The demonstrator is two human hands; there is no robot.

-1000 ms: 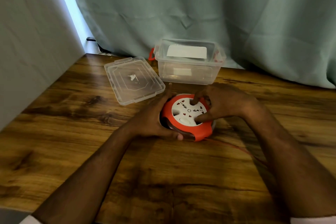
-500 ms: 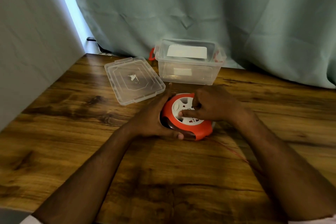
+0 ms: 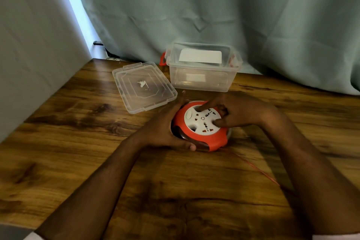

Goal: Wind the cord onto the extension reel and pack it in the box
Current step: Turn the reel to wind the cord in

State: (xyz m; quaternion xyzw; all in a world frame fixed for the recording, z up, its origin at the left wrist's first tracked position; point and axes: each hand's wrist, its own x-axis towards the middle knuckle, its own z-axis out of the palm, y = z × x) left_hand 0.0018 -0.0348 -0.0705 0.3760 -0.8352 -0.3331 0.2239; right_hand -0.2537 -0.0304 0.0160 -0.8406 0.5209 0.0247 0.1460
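Wooden bench [image 3: 78,152]: right hand [image 3: 239,112] has shifted round, its fingers [image 3: 204,106] pressed in the reel [image 3: 200,125] face; left hand [image 3: 165,128] grips beside them. Cord [image 3: 253,165] remains out, so winding continues.

Reel [image 3: 202,138] orange, white face — box [image 3: 202,82] clear — table [image 3: 78,142] brown woodgrain.

Both forearms reaching in from the lower frame corners, converging at centre frame. Left hand [image 3: 165,128] cupped around the left side of the extension reel [image 3: 200,126], thumb along its near edge, fingers curled behind. Right hand [image 3: 239,112] over the reel's upper right, index finger and thumb pressed onto the white face, remaining fingers curled.
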